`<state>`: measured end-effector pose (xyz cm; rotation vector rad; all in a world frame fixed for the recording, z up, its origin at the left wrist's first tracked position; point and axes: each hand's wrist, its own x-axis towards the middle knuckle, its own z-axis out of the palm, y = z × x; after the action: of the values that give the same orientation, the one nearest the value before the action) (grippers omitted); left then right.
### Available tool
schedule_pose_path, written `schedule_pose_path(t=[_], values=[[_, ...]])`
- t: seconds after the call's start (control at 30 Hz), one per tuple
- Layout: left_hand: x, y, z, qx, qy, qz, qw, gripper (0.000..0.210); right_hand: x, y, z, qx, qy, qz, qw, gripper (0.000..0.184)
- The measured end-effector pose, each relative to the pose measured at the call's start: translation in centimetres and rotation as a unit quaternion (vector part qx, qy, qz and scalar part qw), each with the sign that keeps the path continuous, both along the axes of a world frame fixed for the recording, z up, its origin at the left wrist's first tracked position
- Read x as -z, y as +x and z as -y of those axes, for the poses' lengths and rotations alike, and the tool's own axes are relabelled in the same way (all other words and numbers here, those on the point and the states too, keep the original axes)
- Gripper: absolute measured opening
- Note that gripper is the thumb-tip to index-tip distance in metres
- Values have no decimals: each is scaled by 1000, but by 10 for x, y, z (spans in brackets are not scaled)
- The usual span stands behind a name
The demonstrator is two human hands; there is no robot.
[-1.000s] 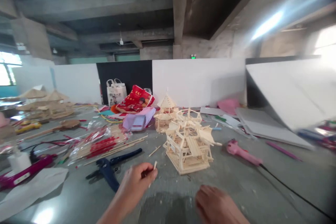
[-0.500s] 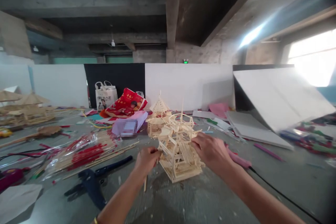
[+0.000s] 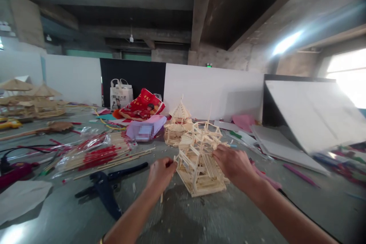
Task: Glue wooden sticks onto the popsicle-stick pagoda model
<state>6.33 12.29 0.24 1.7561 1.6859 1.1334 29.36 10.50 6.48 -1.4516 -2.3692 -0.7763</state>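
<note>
The model [image 3: 208, 164] stands upright on the table [image 3: 183, 225], near and central, between the two hands; its upper frame is left open, and a slatted panel is set aslant on its near face.

The left hand [image 3: 161, 175] is held at the model's left edge, thumb and fingertips drawn together; whether a sliver of wood is pinched there cannot be told, as the tips are small and partly hidden. The right hand [image 3: 233, 162] is laid against the right side, fingers curled close together by the panel; whether any part is gripped cannot be told, the fingertips being turned from view.

For good work here, the model is best steadied lightly by the right hand, low on a firm post rather than on the panel, since thin joints would likely be strained by a squeeze; at the left, small, slow pressure is advised, with the wrist kept clear of the frame; the thin spire [image 3: 210, 112] should not be brushed.

A loose stick [image 3: 161, 197] is seen just below the left hand; the cutter [image 3: 104, 190] is laid farther left; the glue gun [image 3: 265, 175] is partly hidden behind the right forearm, so its cord should not be snagged; a second model [image 3: 178, 137] is set just beyond, best left unbumped.
</note>
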Motion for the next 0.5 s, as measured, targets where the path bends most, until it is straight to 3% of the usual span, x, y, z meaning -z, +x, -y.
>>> schedule_pose_path(t=[0.27,0.5], values=[[-5,1,5,-4,4,-4,1000,28,-12,-2,-1,-30,10,77,997,19],[-8,3,8,6,2,-8,1000,28,-10,2,-7,-43,12,87,995,16]])
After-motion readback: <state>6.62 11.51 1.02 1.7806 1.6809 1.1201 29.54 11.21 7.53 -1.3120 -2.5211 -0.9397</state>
